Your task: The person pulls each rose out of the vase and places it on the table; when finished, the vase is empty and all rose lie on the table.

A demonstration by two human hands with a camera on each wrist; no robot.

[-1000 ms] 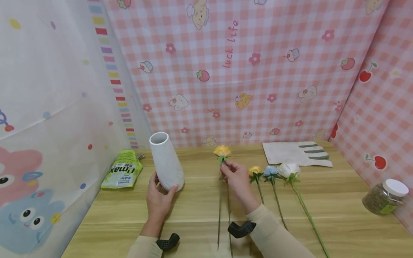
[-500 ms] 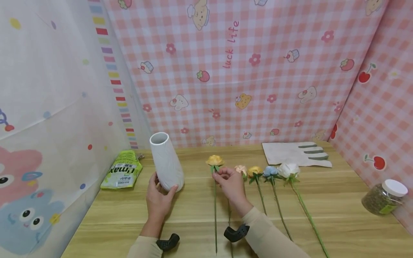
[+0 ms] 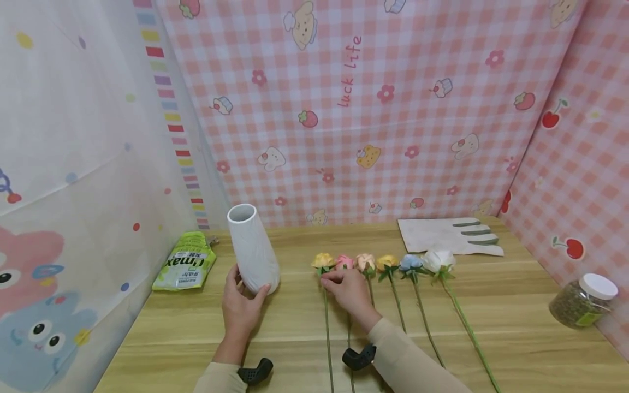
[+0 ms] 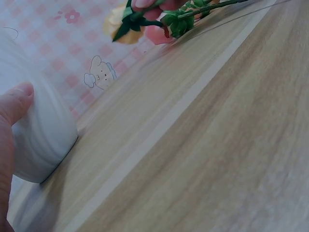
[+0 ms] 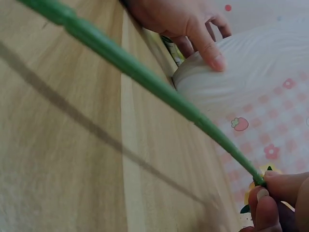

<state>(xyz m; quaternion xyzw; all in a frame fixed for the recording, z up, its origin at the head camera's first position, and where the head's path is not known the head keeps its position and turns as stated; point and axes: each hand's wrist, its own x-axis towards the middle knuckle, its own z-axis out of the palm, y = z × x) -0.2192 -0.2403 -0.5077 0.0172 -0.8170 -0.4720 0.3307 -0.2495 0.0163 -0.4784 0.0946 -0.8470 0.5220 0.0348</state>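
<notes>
My left hand grips the lower part of a tall white vase, which stands upright with its mouth facing up. Thumb and fingers lie on either side of its base. My right hand pinches a yellow artificial rose by its stem, just under the bloom. In the right wrist view that green stem runs slanting above the table, its shadow falling beneath it. Right of this rose lie a pink rose, partly behind my hand, and a peach rose.
Further right lie another yellow rose, a blue rose and a white rose. A white glove lies behind them. A green packet sits at left, a lidded jar at right.
My right hand has brought the yellow rose down and slightly left, beside the row of flowers. The pink and peach blooms have come into sight. My left hand has stayed on the vase.
</notes>
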